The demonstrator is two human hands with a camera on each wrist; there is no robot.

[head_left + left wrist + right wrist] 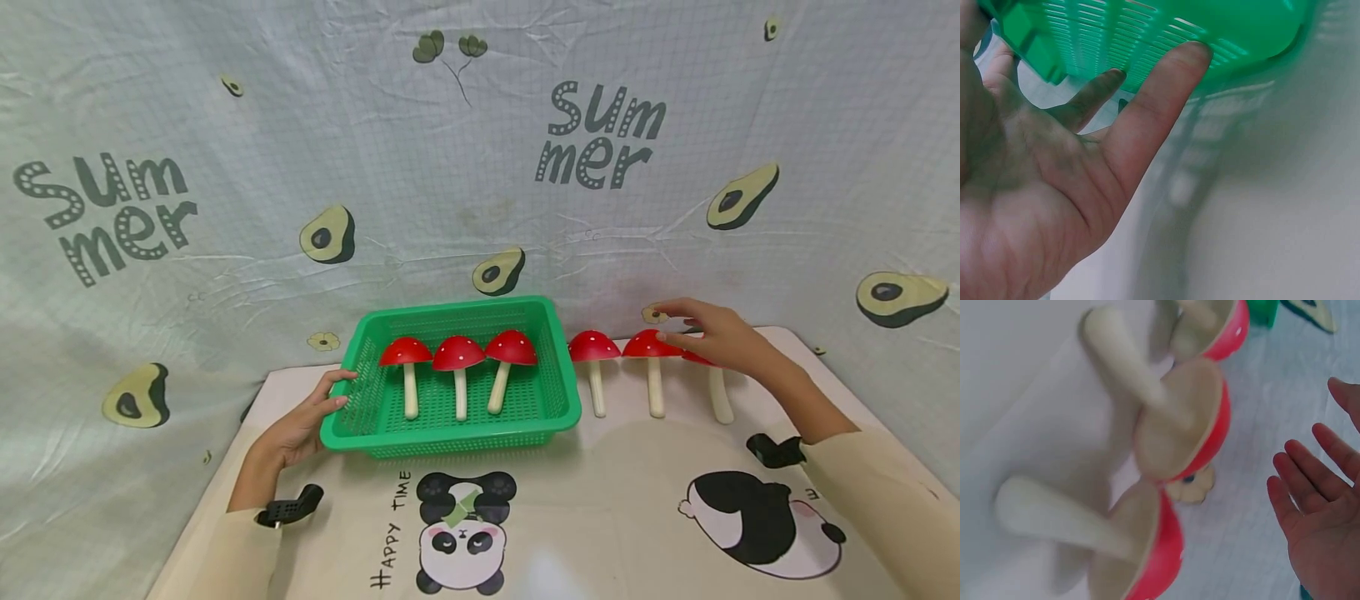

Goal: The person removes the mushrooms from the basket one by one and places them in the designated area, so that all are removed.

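A green plastic basket [450, 436] stands on the table with three toy mushrooms inside, each with a white-dotted red cap and a pale stem, such as the middle mushroom [459, 353]. My left hand [303, 427] is at its left end; in the left wrist view the outstretched fingers [1160, 94] touch the slotted green wall. To the basket's right lie three more mushrooms in a row. Above the two rightmost, the middle one [655, 383] and the end mushroom [720, 396], hovers my right hand [712, 333], fingers apart and holding nothing. It partly hides the end cap.
Behind the basket rises a pale cloth backdrop [420, 208] printed with avocados and lettering. The table cover [600, 500] carries panda prints in front. A black wrist device [291, 505] sits on the left forearm, and another black device [776, 451] on the right.
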